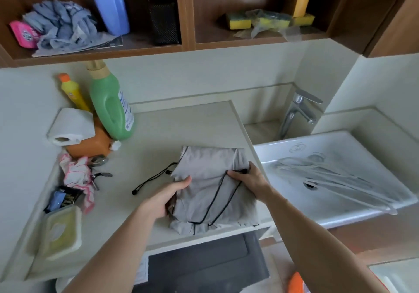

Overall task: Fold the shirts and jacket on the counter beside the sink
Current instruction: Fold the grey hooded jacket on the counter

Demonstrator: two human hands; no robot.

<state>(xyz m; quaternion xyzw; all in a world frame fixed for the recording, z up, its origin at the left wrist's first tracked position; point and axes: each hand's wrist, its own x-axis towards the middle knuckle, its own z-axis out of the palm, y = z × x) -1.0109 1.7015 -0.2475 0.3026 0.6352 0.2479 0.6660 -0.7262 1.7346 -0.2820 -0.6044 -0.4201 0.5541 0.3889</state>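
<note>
A grey garment point(210, 179) with black drawstring cords point(154, 178) lies folded into a compact rectangle on the pale counter point(158, 129), just left of the sink point(340, 156). My left hand point(165, 196) grips its left edge, thumb on top and fingers tucked underneath. On the right side my right hand point(249, 180) pinches the fabric and a cord, beside a black toggle. One cord trails off to the left across the counter. Two more cords run down the front of the cloth.
At the counter's left stand a green detergent bottle point(111, 107), a yellow bottle point(72, 91), a paper roll point(70, 125), an orange container, a pink-striped rag point(77, 175) and a lidded tub point(61, 229). Clear hangers point(328, 177) lie in the sink under a faucet point(299, 109). Shelves above hold sponges and cloths.
</note>
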